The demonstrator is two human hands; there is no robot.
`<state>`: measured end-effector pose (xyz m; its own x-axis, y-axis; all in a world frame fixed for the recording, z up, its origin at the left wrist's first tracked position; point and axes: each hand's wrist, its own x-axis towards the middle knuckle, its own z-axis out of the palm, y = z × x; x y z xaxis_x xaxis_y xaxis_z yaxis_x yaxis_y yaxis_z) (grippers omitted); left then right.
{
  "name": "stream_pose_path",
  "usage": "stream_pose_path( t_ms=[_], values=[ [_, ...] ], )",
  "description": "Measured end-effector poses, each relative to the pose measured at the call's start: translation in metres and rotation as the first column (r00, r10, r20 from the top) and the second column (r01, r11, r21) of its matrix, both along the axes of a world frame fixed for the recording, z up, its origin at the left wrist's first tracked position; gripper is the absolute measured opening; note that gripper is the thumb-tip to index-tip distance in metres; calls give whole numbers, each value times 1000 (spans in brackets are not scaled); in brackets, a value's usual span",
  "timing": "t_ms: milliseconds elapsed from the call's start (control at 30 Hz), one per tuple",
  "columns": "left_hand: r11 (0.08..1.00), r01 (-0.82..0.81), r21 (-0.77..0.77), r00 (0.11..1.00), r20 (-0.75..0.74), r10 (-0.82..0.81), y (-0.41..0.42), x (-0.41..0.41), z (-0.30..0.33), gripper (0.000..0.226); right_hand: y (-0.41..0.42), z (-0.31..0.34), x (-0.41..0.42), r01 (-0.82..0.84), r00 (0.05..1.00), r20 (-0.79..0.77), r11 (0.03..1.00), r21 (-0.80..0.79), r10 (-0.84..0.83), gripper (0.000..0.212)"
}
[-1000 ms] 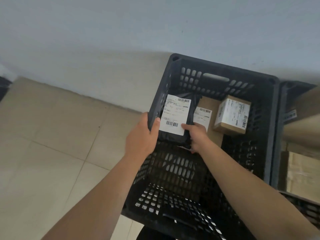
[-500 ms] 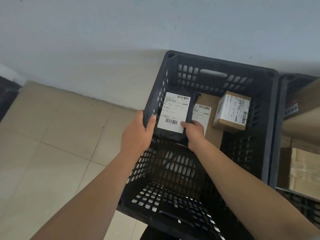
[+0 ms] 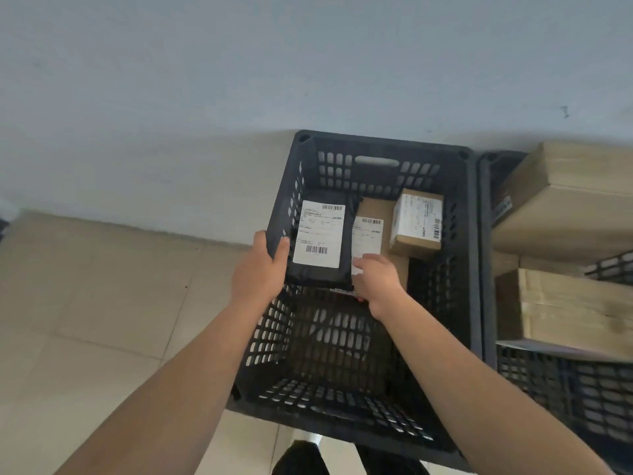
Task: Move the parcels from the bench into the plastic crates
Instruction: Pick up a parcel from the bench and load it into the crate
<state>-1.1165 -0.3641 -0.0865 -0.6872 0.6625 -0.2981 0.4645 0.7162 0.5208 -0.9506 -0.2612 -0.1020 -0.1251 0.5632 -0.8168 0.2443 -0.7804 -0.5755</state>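
A black plastic crate stands on the floor against the wall. A black poly parcel with a white label lies at the crate's far left. Beside it lies a flat brown parcel, and a small cardboard box sits to the right of that. My left hand grips the crate's left rim, thumb inside. My right hand is inside the crate at the black parcel's lower right corner, its fingers lying loosely over the flat brown parcel. Its thumb is hidden.
A second black crate stands directly to the right, with large cardboard boxes in and above it. A pale wall runs behind both crates. Beige floor tiles stretch to the left. The near half of the first crate holds nothing.
The black parcel has settled at the crate's far left. My right hand's fingers have slid off its label to the right, onto the flat brown parcel. My left hand stays on the rim.
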Motion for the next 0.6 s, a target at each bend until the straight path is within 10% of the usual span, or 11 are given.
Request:
stream_pose_path(
  t_ms=[300,500,600],
  values=[
    [983,25,182,991,128,-49,-7,0,4,61,-115,82,87,212,973,-125,968,136,-196,20],
    [897,342,281,933,-212,-289,-29,23,14,66,-188,110,152,411,911,-149,876,251,-385,20],
    [826,325,460,908,91,-408,-49,80,47,53,-216,125,184,471,882,-159,830,298,-443,20]
  ],
)
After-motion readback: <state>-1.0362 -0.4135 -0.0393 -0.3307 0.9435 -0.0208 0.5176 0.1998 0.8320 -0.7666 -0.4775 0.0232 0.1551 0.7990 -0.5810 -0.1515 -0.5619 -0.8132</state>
